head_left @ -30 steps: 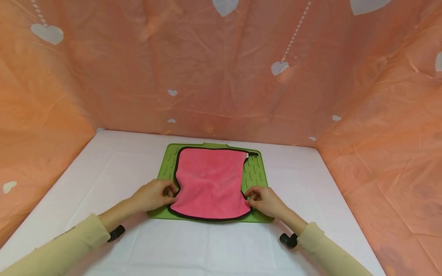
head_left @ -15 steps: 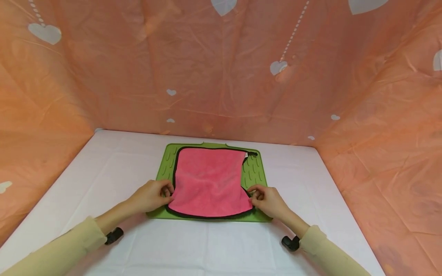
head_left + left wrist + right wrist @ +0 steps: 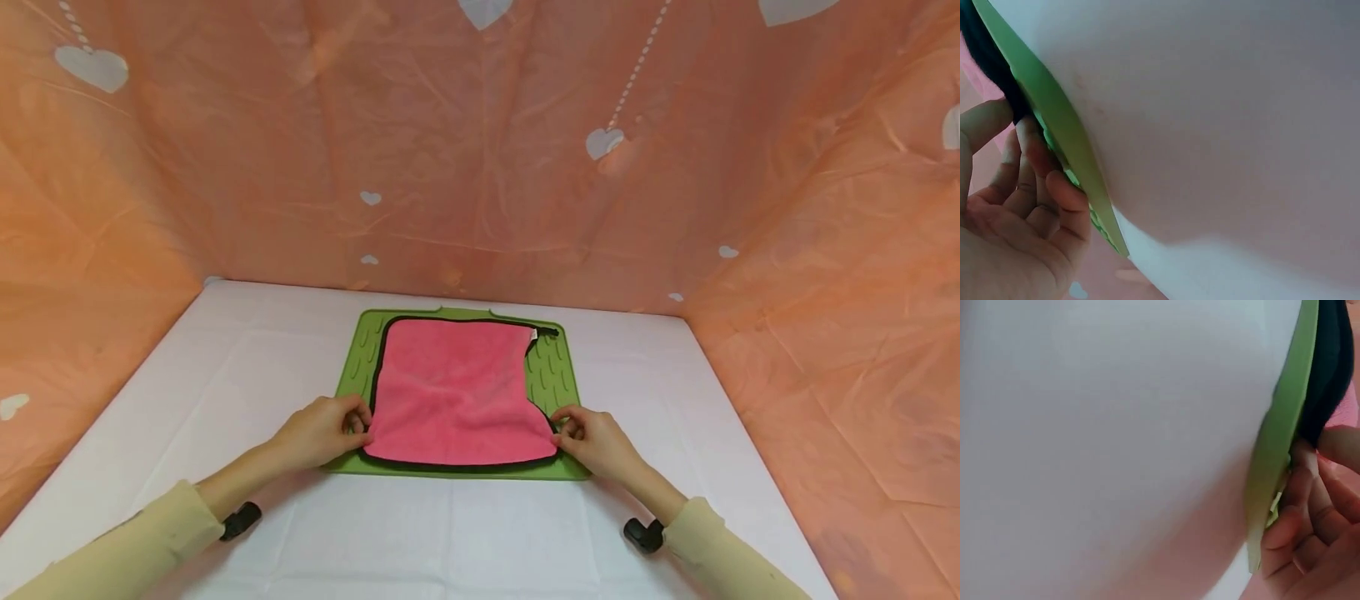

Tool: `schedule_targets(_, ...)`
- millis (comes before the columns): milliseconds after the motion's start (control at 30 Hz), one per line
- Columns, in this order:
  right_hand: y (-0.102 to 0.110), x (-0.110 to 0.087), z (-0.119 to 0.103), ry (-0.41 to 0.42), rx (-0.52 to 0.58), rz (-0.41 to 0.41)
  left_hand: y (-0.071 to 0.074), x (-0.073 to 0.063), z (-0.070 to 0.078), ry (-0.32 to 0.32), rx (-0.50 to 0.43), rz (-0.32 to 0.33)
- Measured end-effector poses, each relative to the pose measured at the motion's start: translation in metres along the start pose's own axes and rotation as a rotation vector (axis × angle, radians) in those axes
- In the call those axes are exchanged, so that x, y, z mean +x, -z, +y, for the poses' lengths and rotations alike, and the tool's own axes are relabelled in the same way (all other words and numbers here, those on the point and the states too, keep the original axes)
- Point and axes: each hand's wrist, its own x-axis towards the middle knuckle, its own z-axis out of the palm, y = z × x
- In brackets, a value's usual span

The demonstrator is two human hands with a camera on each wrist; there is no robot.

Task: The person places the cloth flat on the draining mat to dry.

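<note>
A pink cloth [image 3: 457, 383] with a dark edging lies over a green ridged mat [image 3: 551, 375]. My left hand [image 3: 322, 429] pinches the cloth's near left corner between thumb and fingers; in the left wrist view that dark edging [image 3: 991, 62] runs into the pinch beside the mat's rim [image 3: 1066, 112]. At the near right corner, my right hand [image 3: 596, 442] pinches the cloth in the same way, its fingertips close over the mat. The near edge is stretched nearly straight between both hands. The cloth's right side curves inward, and a black loop [image 3: 549, 332] sticks out at the far right corner.
The mat rests on a white-covered table [image 3: 450, 533]. Orange curtains [image 3: 480, 167] with pale hearts stand behind and on both sides. A black device [image 3: 242, 521] sits under the left wrist, and another black device [image 3: 643, 535] under the right.
Both hands have moved apart, the left one leftward and the right one rightward, with the cloth corners in them. The cloth's near edge has grown wider and straighter.
</note>
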Motion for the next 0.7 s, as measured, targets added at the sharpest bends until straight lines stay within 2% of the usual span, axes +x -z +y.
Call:
schedule_targets(100,0.001,0.001,0.000,0.026,-0.034,-0.024,0.001,0.000,0.001,-0.007,-0.005,-0.020)
schedule_targets(267,0.004,0.003,0.000,-0.014,-0.004,-0.020,0.006,0.003,-0.003,-0.025,-0.018,-0.022)
schedule_targets(367,0.008,0.008,0.000,-0.031,0.029,0.020,0.013,0.007,-0.003,-0.039,-0.034,0.012)
schedule_targets(500,0.012,0.023,-0.002,-0.014,0.057,0.103,0.024,0.016,0.001,-0.049,-0.065,0.072)
schedule_targets(700,0.015,0.055,-0.001,-0.028,0.069,0.202,0.035,0.041,0.002,-0.080,-0.066,0.181)
